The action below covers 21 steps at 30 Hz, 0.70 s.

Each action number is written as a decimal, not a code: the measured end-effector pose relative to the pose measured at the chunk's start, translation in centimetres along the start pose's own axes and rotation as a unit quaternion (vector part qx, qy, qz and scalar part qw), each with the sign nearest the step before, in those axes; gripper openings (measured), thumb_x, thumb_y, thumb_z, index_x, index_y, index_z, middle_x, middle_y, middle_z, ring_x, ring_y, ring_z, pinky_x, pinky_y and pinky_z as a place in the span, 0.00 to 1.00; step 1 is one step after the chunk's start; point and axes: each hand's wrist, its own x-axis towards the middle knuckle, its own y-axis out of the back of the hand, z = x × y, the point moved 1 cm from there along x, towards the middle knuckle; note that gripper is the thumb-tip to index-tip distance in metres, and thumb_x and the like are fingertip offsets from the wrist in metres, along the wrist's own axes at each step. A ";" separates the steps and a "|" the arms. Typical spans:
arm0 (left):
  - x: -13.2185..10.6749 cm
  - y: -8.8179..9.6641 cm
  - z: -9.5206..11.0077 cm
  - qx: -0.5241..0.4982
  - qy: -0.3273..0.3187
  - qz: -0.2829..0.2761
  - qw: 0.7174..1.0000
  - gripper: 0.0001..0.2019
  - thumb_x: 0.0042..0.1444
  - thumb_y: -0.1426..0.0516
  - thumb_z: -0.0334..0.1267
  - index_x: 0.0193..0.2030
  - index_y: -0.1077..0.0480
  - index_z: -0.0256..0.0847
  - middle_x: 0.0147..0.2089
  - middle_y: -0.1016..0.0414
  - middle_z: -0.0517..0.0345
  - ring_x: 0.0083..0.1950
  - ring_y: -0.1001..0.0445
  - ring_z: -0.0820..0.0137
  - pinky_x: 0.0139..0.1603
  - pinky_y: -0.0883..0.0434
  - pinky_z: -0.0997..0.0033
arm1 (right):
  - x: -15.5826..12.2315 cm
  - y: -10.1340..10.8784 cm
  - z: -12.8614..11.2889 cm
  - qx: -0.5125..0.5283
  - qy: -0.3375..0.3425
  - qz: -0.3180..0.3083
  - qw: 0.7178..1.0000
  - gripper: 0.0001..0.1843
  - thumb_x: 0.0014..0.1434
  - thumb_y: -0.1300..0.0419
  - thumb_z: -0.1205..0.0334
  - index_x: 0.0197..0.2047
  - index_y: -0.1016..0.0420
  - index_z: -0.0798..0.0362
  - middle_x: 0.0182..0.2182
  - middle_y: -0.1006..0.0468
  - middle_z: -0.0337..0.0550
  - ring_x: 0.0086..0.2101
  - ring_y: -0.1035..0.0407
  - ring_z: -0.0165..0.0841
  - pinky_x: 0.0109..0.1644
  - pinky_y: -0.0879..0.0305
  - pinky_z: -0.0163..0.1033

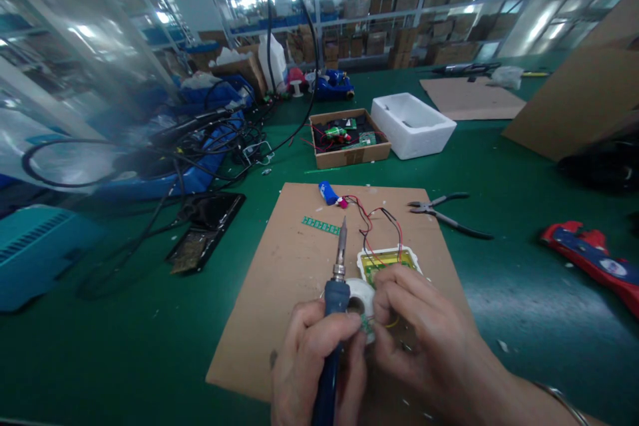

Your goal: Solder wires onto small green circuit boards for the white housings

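Head-worn view, looking forward and down, close above hands (304,366) over workbench (124,353).

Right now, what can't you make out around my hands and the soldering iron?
All in the head view:
- White spool: lower part hidden by the left hand and right hand.
- Small green piece: mostly hidden by the fingers.
- Soldering iron tip: too small to judge its state.

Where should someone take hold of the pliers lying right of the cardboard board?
By the dark handles, coming from the right: the pliers lie flat, nose pointing left over the cardboard board, handles spread apart and reaching out over the green mat.
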 end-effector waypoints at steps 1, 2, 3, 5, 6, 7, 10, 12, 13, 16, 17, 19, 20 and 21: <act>0.0 0.0 0.0 0.000 -0.001 0.001 1.000 0.15 0.53 0.42 0.22 0.44 0.31 0.43 0.40 0.30 0.61 0.41 0.27 0.77 0.41 0.30 0.80 | 0.0 0.1 0.1 0.000 -0.002 -0.001 1.000 0.08 0.47 0.49 0.77 0.26 0.36 0.54 0.27 0.34 0.41 0.30 0.39 0.32 0.30 0.43 0.36; 0.0 0.0 0.0 0.000 -0.003 0.004 1.000 0.15 0.53 0.42 0.22 0.44 0.31 0.43 0.40 0.30 0.61 0.40 0.27 0.77 0.40 0.30 0.79 | 0.0 0.1 0.1 0.001 -0.003 -0.001 1.000 0.08 0.47 0.48 0.77 0.26 0.36 0.54 0.27 0.35 0.41 0.29 0.39 0.32 0.30 0.43 0.36; 0.0 0.0 0.0 0.002 -0.005 0.007 1.000 0.14 0.53 0.43 0.22 0.44 0.31 0.43 0.40 0.30 0.61 0.40 0.27 0.76 0.40 0.30 0.79 | 0.0 0.2 0.2 0.002 -0.003 -0.001 1.000 0.08 0.47 0.48 0.77 0.26 0.36 0.54 0.27 0.35 0.41 0.30 0.39 0.32 0.30 0.43 0.36; 0.0 -0.1 0.2 0.003 -0.005 0.015 1.000 0.14 0.53 0.43 0.22 0.43 0.31 0.43 0.39 0.29 0.60 0.40 0.27 0.74 0.40 0.29 0.77 | -0.1 0.3 0.2 0.003 -0.002 0.003 1.000 0.08 0.47 0.48 0.77 0.26 0.36 0.54 0.27 0.34 0.41 0.30 0.38 0.32 0.30 0.43 0.36; 0.0 -0.1 0.3 0.001 -0.003 0.021 1.000 0.14 0.53 0.43 0.22 0.43 0.31 0.43 0.39 0.28 0.59 0.40 0.27 0.74 0.40 0.29 0.75 | -0.1 0.3 0.1 0.006 0.001 0.005 1.000 0.08 0.47 0.48 0.77 0.26 0.35 0.54 0.27 0.34 0.41 0.30 0.38 0.32 0.30 0.42 0.36; 0.0 -0.2 0.4 -0.003 0.001 0.029 1.000 0.14 0.53 0.43 0.22 0.43 0.31 0.43 0.39 0.28 0.59 0.40 0.27 0.73 0.39 0.29 0.75 | -0.1 0.3 0.1 0.010 0.003 0.006 1.000 0.08 0.48 0.48 0.77 0.26 0.35 0.54 0.28 0.34 0.41 0.30 0.38 0.32 0.30 0.41 0.36; 0.3 -0.3 0.7 -0.027 0.015 0.052 0.998 0.15 0.53 0.42 0.23 0.44 0.32 0.44 0.39 0.26 0.58 0.40 0.26 0.71 0.38 0.28 0.73 | -0.2 0.2 0.2 0.035 0.012 0.035 0.999 0.08 0.50 0.47 0.76 0.28 0.34 0.54 0.30 0.32 0.42 0.32 0.36 0.32 0.32 0.39 0.36; 0.5 -0.5 0.9 -0.042 0.022 0.059 0.997 0.14 0.52 0.42 0.24 0.44 0.32 0.43 0.38 0.26 0.58 0.39 0.26 0.71 0.38 0.28 0.73 | -0.3 0.1 0.4 0.052 0.013 0.050 0.997 0.08 0.51 0.47 0.75 0.29 0.33 0.53 0.32 0.32 0.42 0.33 0.35 0.32 0.34 0.38 0.36; 0.6 -0.6 0.9 -0.047 0.023 0.061 0.997 0.13 0.53 0.42 0.24 0.43 0.31 0.43 0.37 0.26 0.59 0.38 0.26 0.72 0.38 0.28 0.73 | -0.4 0.1 0.5 0.058 0.013 0.051 0.997 0.08 0.51 0.47 0.75 0.29 0.32 0.53 0.32 0.32 0.42 0.34 0.35 0.32 0.34 0.37 0.36; 0.7 -0.8 0.9 -0.040 0.026 0.059 0.997 0.10 0.54 0.43 0.26 0.41 0.32 0.43 0.34 0.28 0.59 0.36 0.26 0.72 0.39 0.27 0.72 | -0.5 0.1 0.7 0.074 0.008 0.038 0.996 0.08 0.52 0.46 0.75 0.31 0.32 0.52 0.33 0.32 0.41 0.35 0.34 0.32 0.36 0.36 0.36; 0.7 -0.8 0.9 -0.038 0.030 0.057 0.997 0.09 0.55 0.43 0.26 0.41 0.32 0.44 0.34 0.29 0.60 0.35 0.26 0.72 0.39 0.27 0.72 | -0.6 0.1 0.7 0.078 0.005 0.034 0.996 0.08 0.53 0.46 0.75 0.31 0.32 0.52 0.34 0.32 0.41 0.36 0.34 0.32 0.36 0.36 0.36; 0.6 -0.9 0.8 -0.054 0.051 0.055 0.996 0.09 0.55 0.43 0.27 0.40 0.33 0.44 0.34 0.30 0.61 0.35 0.26 0.73 0.38 0.27 0.73 | -0.6 0.2 0.7 0.083 -0.006 0.012 0.996 0.08 0.55 0.46 0.74 0.32 0.32 0.52 0.35 0.32 0.42 0.37 0.34 0.33 0.38 0.36 0.37; 0.6 -0.9 0.8 -0.073 0.065 0.056 0.994 0.09 0.54 0.43 0.27 0.40 0.33 0.45 0.35 0.30 0.61 0.35 0.26 0.73 0.37 0.27 0.74 | -0.6 0.3 0.7 0.086 -0.013 -0.001 0.996 0.07 0.56 0.46 0.74 0.32 0.32 0.52 0.36 0.32 0.42 0.38 0.35 0.33 0.39 0.36 0.38; 0.5 -1.0 0.7 -0.097 0.084 0.057 0.990 0.09 0.54 0.43 0.27 0.40 0.34 0.45 0.35 0.31 0.61 0.35 0.25 0.73 0.35 0.27 0.75 | -0.6 0.3 0.7 0.091 -0.021 -0.013 0.996 0.07 0.57 0.46 0.73 0.33 0.32 0.52 0.37 0.32 0.42 0.39 0.35 0.33 0.40 0.36 0.38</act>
